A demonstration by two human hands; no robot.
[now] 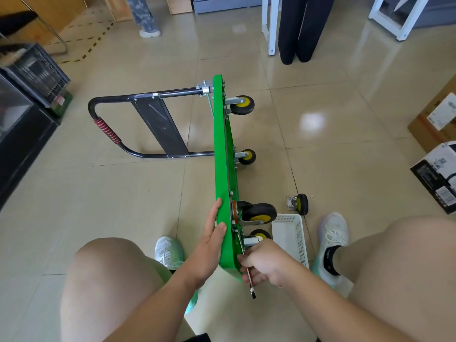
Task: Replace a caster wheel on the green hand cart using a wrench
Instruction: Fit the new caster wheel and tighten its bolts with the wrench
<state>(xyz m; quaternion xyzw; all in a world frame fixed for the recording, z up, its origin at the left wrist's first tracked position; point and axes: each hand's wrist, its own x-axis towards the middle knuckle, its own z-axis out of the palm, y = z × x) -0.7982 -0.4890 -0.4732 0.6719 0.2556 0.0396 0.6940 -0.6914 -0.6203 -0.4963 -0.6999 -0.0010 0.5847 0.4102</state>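
Note:
The green hand cart (223,154) stands on its side edge on the tiled floor, its black handle (108,130) lying flat to the left. Several black-and-yellow casters stick out to the right. My left hand (211,245) lies flat and open against the deck's top face near its close end. My right hand (262,264) is shut on a silver wrench (252,290), held at the mounting plate of the nearest caster (257,236). A larger caster (259,212) sits just above it. One loose caster wheel (299,204) lies on the floor to the right.
A white perforated basket (292,239) sits beside my right hand, between the cart and my right shoe. Cardboard boxes (436,169) lie at the right edge, black crates and a cabinet (29,95) at the left. Two people's legs and white frame legs stand at the back.

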